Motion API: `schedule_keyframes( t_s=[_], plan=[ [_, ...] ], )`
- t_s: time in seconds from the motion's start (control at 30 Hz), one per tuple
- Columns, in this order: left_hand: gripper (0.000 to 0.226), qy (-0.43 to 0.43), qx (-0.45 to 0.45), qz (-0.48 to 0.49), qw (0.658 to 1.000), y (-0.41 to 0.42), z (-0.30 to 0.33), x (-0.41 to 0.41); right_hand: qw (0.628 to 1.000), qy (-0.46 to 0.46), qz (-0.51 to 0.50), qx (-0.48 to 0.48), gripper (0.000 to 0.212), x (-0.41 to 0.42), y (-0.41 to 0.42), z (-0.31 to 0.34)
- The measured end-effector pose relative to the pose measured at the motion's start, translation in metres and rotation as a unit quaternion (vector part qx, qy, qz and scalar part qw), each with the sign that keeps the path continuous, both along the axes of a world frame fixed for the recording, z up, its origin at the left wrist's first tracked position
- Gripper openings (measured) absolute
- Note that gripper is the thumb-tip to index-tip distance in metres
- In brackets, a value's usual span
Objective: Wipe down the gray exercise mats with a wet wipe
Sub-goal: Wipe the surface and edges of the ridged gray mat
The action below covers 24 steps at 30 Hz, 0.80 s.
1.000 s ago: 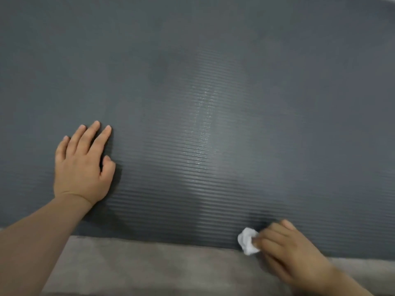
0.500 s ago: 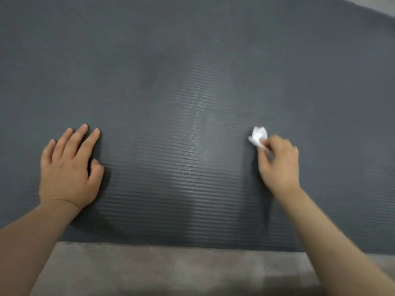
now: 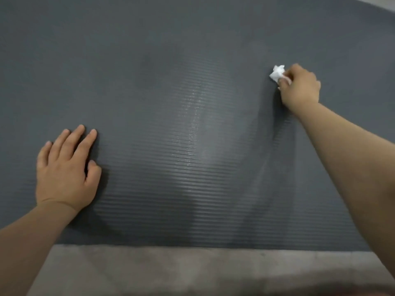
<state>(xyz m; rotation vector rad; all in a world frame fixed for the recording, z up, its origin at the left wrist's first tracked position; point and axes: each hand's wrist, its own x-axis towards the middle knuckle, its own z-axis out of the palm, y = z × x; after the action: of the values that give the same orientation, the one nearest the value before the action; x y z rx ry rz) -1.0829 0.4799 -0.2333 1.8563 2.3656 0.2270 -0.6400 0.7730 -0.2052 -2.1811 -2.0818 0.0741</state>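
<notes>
The left hand point(image 3: 65, 174) lies palm-down at about eight o'clock in the head view, its fingers straight and close together, pointing toward twelve to one o'clock, the thumb tucked in along the index side, all of it flat on the gray mat point(image 3: 171, 92). Its bare forearm runs back toward seven o'clock and leaves the view at the lower left corner. The right hand point(image 3: 300, 88) is stretched far out at about two o'clock, knuckles up, fingers curled round a crumpled white wet wipe point(image 3: 277, 73) that sticks out from the fingertips on the side facing ten o'clock; the wipe seems to be touching the mat, though the blur there makes contact hard to confirm. The right forearm reaches back toward four o'clock, crossing the mat's ribbed surface and exiting at the right edge. The mat fills most of the view, its fine ridges running from nine to three o'clock, with a pale, shiny streak down the middle between the two hands. Its near edge lies at six o'clock against a strip of brownish-gray floor point(image 3: 192, 272). No lettering or logo can be read on the mat or the wipe.
</notes>
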Motion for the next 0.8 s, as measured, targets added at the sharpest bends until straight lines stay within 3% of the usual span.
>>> schedule_keyframes(
  t_s=[0.1,0.27,0.57,0.7,0.8],
  plan=[
    [0.067,-0.005,-0.002,0.0,1.0,-0.001,0.0,0.0,0.997,0.031,-0.065,0.005,0.023,-0.008,-0.012,-0.008],
    [0.067,-0.023,-0.002,-0.003,1.0,0.001,-0.005,-0.003,0.989,0.112,-0.08,0.044,0.01,-0.004,-0.146,-0.012],
    [0.066,-0.033,0.006,-0.013,0.999,0.0,-0.009,-0.005,0.986,0.049,-0.112,-0.116,0.017,-0.004,-0.34,0.024],
    [0.065,-0.039,0.009,-0.005,0.999,0.0,-0.006,-0.003,0.983,0.065,-0.12,-0.121,0.016,-0.011,-0.341,0.035],
    [0.066,-0.036,0.009,0.0,0.999,0.001,-0.004,-0.002,0.991,0.108,-0.065,-0.046,0.011,-0.013,-0.268,0.027]
  ],
)
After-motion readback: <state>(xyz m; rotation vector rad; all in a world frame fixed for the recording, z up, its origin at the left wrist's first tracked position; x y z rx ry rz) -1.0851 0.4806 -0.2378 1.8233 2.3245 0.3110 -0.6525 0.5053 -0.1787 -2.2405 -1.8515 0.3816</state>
